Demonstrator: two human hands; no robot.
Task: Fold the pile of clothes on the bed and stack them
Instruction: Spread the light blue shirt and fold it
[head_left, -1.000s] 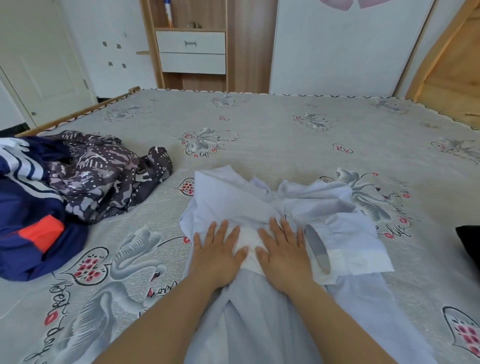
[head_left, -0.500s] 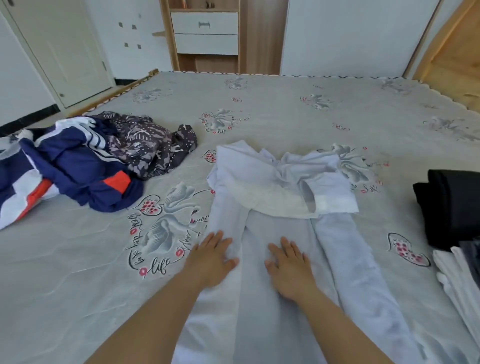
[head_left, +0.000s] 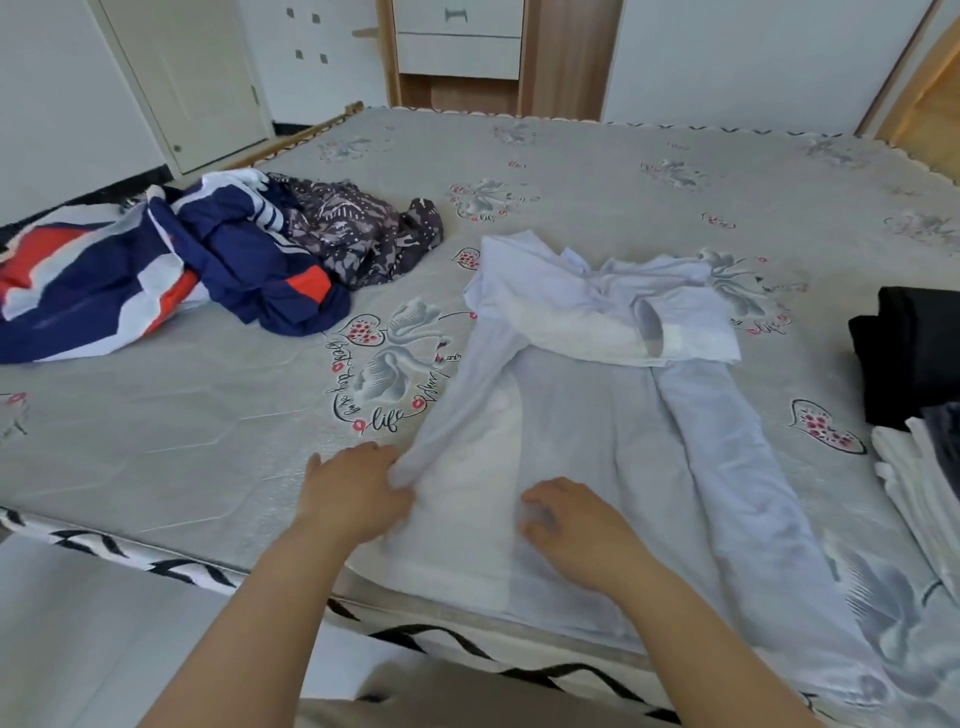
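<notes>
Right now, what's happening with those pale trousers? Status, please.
Left hand grips the pale trousers at their left edge. Right hand curled on the fabric. Unfolded pile waits left; nothing in the way.

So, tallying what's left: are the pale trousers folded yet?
Not yet. The pale trousers lie spread lengthwise on the bed, only the waist turned down; left hand grips one edge.

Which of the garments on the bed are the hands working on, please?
The pale blue trousers, spread flat under both hands; the navy jacket and patterned garment lie crumpled, untouched.
</notes>
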